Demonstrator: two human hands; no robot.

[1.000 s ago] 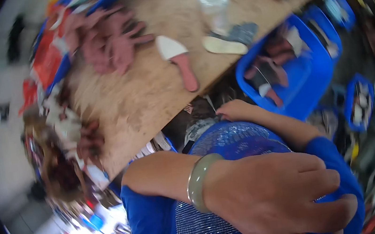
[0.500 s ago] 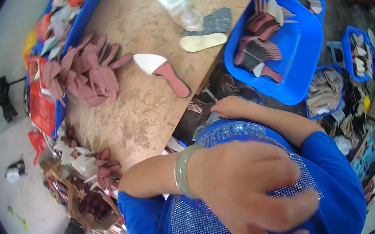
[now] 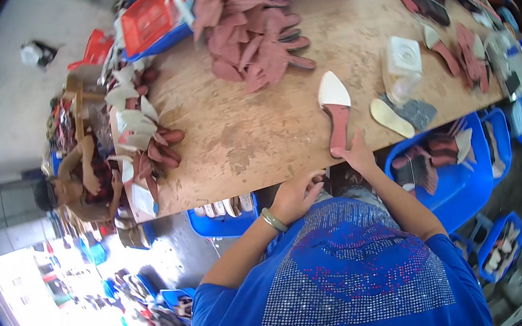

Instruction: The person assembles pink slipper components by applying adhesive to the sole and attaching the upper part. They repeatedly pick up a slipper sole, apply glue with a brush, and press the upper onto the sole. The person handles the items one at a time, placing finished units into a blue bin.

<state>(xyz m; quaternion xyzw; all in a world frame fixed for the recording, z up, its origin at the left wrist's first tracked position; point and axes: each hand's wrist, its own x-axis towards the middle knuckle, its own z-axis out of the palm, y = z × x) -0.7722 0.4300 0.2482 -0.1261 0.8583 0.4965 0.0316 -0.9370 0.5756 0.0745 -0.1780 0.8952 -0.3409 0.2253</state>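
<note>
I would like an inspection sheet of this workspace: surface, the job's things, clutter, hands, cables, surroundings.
Surface: worn wooden table, stained and scuffed.
Job's things: red and white shoe insole lying flat near the table's edge.
Clutter: pile of pink insoles; pale insole; clear plastic container; fanned insoles at the table's end.
Hands: right hand touches the heel end of the red and white shoe insole; left hand is at the table's edge, empty, bracelet on the wrist.
Cables: nothing seen.
Surroundings: blue crates of shoe parts, a red crate, a seated person.
</note>
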